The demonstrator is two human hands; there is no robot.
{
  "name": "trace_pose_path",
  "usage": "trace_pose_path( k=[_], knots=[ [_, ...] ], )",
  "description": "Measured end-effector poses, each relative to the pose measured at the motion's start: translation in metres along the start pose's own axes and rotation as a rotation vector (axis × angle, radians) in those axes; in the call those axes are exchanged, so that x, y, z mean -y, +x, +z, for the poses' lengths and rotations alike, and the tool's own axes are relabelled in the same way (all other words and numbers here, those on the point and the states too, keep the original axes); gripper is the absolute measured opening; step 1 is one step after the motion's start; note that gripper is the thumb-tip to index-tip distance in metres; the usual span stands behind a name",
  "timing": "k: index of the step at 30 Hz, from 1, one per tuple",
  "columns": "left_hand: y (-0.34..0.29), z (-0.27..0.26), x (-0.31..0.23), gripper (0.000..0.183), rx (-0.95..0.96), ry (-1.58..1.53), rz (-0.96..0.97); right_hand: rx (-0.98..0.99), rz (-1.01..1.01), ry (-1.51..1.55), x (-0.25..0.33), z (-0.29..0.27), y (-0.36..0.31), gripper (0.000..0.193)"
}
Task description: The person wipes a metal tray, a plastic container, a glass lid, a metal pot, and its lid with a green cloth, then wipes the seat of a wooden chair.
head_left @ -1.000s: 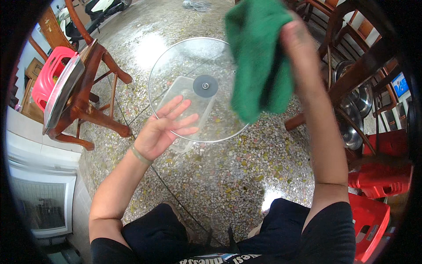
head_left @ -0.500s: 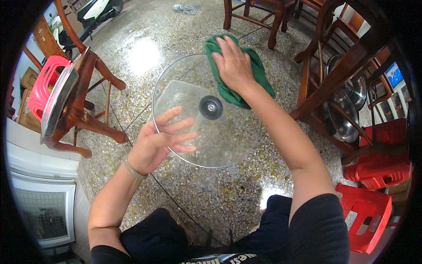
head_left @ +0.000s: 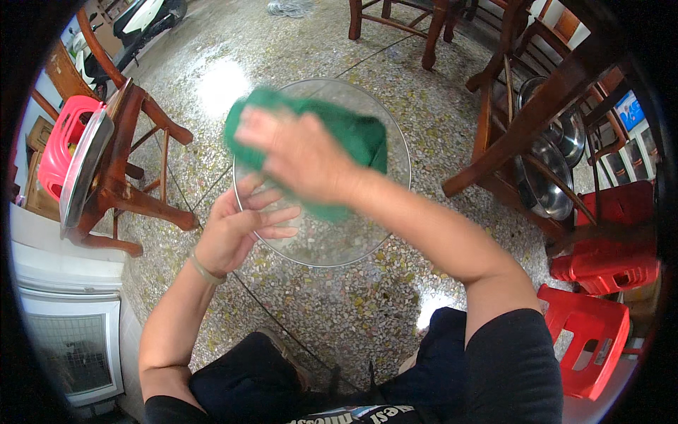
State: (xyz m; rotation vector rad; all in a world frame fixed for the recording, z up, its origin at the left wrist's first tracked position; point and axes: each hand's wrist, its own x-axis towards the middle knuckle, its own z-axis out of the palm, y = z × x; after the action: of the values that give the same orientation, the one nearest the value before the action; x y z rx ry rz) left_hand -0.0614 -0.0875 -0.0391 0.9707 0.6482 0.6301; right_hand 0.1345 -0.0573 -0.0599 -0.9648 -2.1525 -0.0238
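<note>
A large round glass lid (head_left: 332, 244) with a thin metal rim is in front of me above the floor. My left hand (head_left: 233, 230) holds it at the left edge, its spread fingers showing through the glass. Over the lid's upper left part is my right hand (head_left: 304, 155), pressed on a bunched green cloth (head_left: 364, 138). Motion smears that hand's fingers. The cloth reaches past the lid's rim on the left and covers the dark knob at its centre.
At the left, a wooden chair (head_left: 116, 187) bears a metal-rimmed lid (head_left: 88, 166) and a pink plastic stool (head_left: 65, 145). Metal basins (head_left: 547, 180) sit among wooden chairs at the right. Below them are red plastic stools (head_left: 590, 339). A scooter (head_left: 138, 32) stands far left.
My right hand has swept the green cloth leftward across the lid, from its upper right to its upper left. The left hand and the lid have shifted slightly left.
</note>
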Motion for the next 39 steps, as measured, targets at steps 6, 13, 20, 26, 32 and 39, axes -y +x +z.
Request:
trace_pose_path(
  k=[6,13,20,26,32,39],
  knots=[
    [0.007,-0.003,-0.005,0.063,-0.042,-0.059,0.047,-0.161,0.395,-0.208,-0.072,-0.007,-0.025,0.048],
    [0.015,-0.031,0.004,0.056,-0.148,-0.048,0.085,0.364,0.089,0.377,0.037,0.001,-0.051,0.079],
    [0.02,-0.025,-0.022,0.045,-0.223,0.103,0.07,0.057,-0.027,0.302,0.026,0.005,-0.04,0.068],
    [0.035,-0.058,-0.031,0.046,-0.468,0.381,0.394,-0.144,0.603,0.963,-0.02,-0.054,-0.01,0.046],
    [0.024,-0.1,0.006,0.066,-0.022,-0.084,0.015,-0.366,0.679,1.316,-0.028,-0.084,-0.009,0.041],
    [0.012,-0.014,-0.038,0.082,0.213,-0.225,0.227,-0.403,0.831,0.886,-0.077,-0.077,-0.012,0.032]
  ],
)
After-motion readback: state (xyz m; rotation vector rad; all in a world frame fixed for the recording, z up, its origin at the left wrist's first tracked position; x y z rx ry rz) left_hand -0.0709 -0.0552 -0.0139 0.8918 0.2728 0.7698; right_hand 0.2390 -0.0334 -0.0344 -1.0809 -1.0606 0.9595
